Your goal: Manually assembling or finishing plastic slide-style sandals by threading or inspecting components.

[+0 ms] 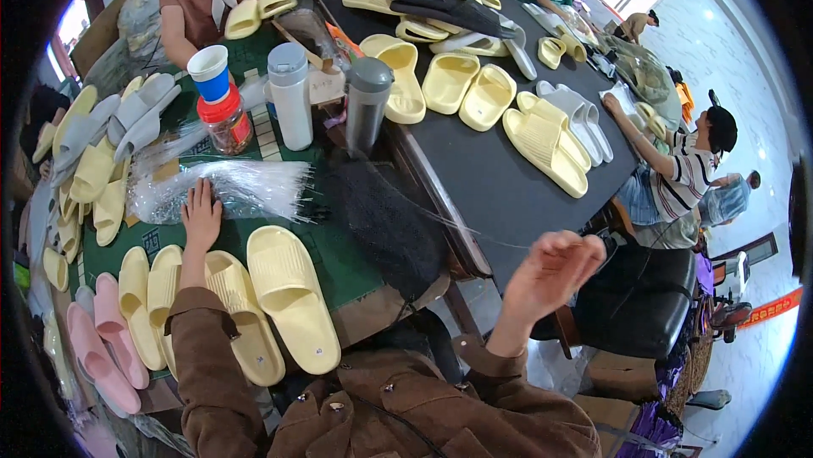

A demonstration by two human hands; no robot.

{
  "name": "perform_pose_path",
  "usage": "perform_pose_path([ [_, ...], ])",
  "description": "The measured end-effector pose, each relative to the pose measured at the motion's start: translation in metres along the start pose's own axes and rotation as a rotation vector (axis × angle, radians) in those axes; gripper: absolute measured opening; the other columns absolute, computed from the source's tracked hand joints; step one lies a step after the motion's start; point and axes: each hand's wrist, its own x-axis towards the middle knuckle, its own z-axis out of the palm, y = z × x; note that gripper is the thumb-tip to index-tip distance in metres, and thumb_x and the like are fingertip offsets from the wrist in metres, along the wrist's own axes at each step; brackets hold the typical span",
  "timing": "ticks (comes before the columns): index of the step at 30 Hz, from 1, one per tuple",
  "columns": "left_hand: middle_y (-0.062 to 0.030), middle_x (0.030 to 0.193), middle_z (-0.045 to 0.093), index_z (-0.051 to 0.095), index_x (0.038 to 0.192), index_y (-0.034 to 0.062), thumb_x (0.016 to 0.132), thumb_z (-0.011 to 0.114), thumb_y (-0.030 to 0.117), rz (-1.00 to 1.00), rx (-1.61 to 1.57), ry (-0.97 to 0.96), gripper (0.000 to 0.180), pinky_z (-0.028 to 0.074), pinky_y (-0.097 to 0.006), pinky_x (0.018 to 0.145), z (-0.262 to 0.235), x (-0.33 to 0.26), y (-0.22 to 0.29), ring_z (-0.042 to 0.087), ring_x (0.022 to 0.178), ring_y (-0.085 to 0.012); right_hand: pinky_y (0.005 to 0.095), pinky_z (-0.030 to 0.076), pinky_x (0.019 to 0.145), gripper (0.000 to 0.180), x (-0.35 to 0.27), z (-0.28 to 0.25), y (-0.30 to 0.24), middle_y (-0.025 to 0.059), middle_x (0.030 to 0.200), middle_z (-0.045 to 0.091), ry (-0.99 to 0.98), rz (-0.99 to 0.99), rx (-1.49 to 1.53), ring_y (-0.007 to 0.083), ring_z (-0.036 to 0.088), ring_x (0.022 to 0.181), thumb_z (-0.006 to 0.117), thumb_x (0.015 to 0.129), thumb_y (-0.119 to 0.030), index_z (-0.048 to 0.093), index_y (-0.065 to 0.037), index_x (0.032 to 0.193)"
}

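My left hand (201,211) lies with fingers spread on a bundle of thin clear plastic strands (262,187) on the green tabletop. Raised over the right side, my right hand (559,276) has its fingers pinched together on one thin clear strand (487,238), which trails off to the left. Below the bundle stand yellow slides, the nearest a large yellow slide (292,297) lying sole down with its toe away from me. Pink slides (106,335) rest farther left.
A red-lidded jar (225,124) carries a paper cup (210,73). Beside it stand a white tumbler (290,98) and a grey tumbler (367,107). More slides lie on the dark table (483,153) and at far left. Co-workers sit around; a black chair (635,306) is at right.
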Motion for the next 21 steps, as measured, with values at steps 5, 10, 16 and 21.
perform_pose_path([
  [5,-0.0146,0.133,0.049,0.049,0.131,0.0061,0.088,0.056,0.014,0.129,-0.401,0.188,0.044,0.04,-0.042,0.096,-0.056,-0.016,0.037,0.051,0.112,-0.0316,0.0216,0.044,0.051,0.029,0.0,0.002,-0.022,0.0069,0.077,0.052,-0.01,0.034,0.003,0.0118,0.047,0.059,0.044,0.1,-0.019,0.041,-0.005,0.125],
  [10,-0.0111,0.113,0.059,0.052,0.129,0.0058,0.084,0.059,0.004,0.583,-1.094,-0.158,0.045,0.048,-0.027,0.069,-0.188,-0.118,0.181,0.056,0.07,-0.0147,0.0275,0.051,0.063,0.044,-0.032,0.025,-0.015,0.0144,0.086,0.061,-0.502,0.405,-0.008,0.0166,0.059,0.07,0.042,0.094,0.001,0.031,0.004,0.137],
  [16,-0.0093,0.097,0.061,0.059,0.117,0.0054,0.082,0.062,0.001,0.522,-1.221,-0.428,0.035,0.047,-0.028,0.066,-0.195,-0.184,0.224,0.058,0.074,-0.0195,0.0303,0.054,0.067,0.017,-0.046,0.036,-0.017,0.0212,0.09,0.065,-0.814,0.556,0.26,0.0213,0.065,0.077,0.042,0.094,0.003,0.054,0.008,0.106],
  [21,-0.0091,0.089,0.063,0.066,0.098,0.0018,0.082,0.062,-0.003,0.485,-1.317,-0.358,0.017,0.048,-0.028,0.064,-0.187,-0.204,0.202,0.06,0.074,-0.0201,0.0295,0.05,0.049,0.02,-0.031,0.014,-0.016,0.0158,0.071,0.057,-0.386,0.48,0.397,0.0255,0.056,0.056,0.044,0.099,-0.023,0.048,-0.004,0.095],
])
